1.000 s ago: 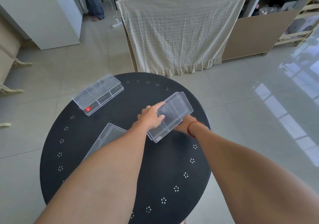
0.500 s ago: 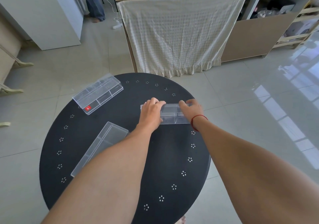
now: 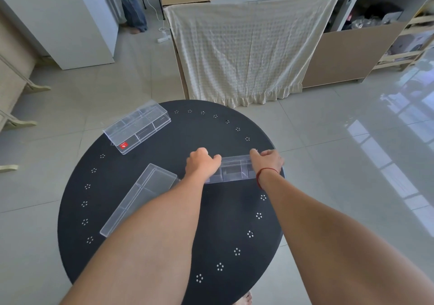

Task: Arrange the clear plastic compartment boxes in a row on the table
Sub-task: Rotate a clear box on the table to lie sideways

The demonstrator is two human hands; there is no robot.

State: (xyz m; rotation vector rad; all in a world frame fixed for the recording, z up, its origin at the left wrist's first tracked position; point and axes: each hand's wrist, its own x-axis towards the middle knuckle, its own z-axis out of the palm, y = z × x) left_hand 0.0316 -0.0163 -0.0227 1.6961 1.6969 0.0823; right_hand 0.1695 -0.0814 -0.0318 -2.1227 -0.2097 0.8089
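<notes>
Surface: round black table [image 3: 164, 269], ringed with small white dot clusters near its rim.
Item 1: clear compartment box with red sticker [image 3: 137, 126], far left of the table, lying at an angle, untouched.
Item 2: long clear compartment box [image 3: 138, 199], near left, lying diagonally; its far end is hidden under the left forearm.
Item 3: clear compartment box held in both hands [image 3: 234, 169], right of centre, long side running left to right, apparently resting on the tabletop.
Left hand [image 3: 203, 165]: curled closed over the left end of item 3.
Right hand [image 3: 267, 161]: closed over the right end of item 3; red cord bracelet [image 3: 266, 170] at the wrist.
Alignment: 3 boxes, 3 different headings; well apart from each other.
Progress: judged early. 1 box is being squared up; no row is formed yet.
Remaining: likely items 1 and 2 need turning and bringing into line with item 3.
Background: cream cloth [image 3: 246, 53] draped over a cabinet beyond the table.
</notes>
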